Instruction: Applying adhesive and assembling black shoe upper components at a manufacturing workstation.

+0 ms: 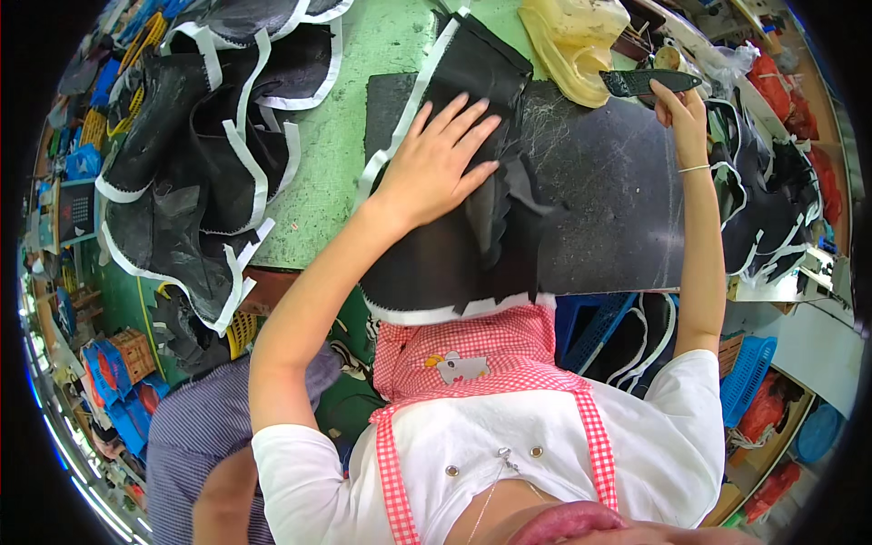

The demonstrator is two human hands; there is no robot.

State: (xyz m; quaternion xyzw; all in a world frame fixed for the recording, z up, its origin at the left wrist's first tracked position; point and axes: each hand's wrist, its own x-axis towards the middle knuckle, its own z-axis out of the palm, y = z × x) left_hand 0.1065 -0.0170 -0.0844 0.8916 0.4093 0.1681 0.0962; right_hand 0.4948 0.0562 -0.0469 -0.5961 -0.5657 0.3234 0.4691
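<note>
My left hand [440, 163] lies flat, fingers spread, on a black boot-shaped piece of material [454, 263] with white edging. The piece rests on a dark work board [609, 191] and hangs over the near table edge, against my apron. A loose dark flap with a wavy edge stands up beside my fingers. Off to the right, my right hand [677, 102] is raised, pinching a flat black brush-like tool [649, 83] with a small hole at one end. The tool's other end is beside a yellow plastic container [577, 45].
More black pieces with white edging [209, 136] are heaped on the green table [331, 154] at left. Another pile [772, 200] lies at right. Blue baskets [749, 377] stand below right. A person in striped clothing [204, 418] is close at lower left.
</note>
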